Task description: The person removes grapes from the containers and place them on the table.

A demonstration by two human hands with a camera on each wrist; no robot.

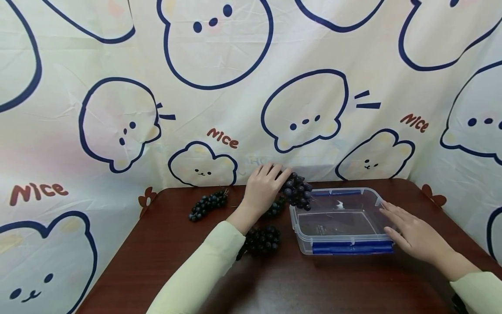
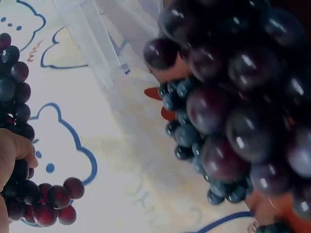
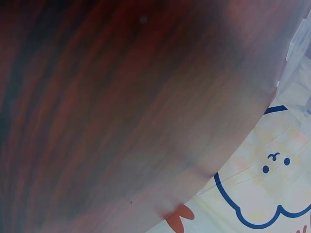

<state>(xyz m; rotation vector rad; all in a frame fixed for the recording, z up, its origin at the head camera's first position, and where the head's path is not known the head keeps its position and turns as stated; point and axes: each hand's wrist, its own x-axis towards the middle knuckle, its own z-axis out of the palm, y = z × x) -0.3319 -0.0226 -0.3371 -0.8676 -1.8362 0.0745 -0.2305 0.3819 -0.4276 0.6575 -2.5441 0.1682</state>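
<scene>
My left hand (image 1: 263, 187) grips a bunch of dark purple grapes (image 1: 298, 191), which hangs by the left rim of a clear plastic box (image 1: 341, 224). In the left wrist view, a thumb (image 2: 17, 150) curls over those grapes (image 2: 46, 204). My right hand (image 1: 415, 235) rests its straight fingers against the box's right side. Below my left forearm lies another dark bunch of grapes (image 1: 264, 240), and it looms large in the left wrist view. A smaller bunch of grapes (image 1: 274, 207) is partly covered by my left hand.
A bunch of small dark grapes (image 1: 208, 204) lies at the back left of the brown table (image 1: 157, 253). The box has no lid on and a blue clip (image 1: 353, 247) along its front. A cartoon-printed cloth (image 1: 251, 109) hangs behind and at both sides.
</scene>
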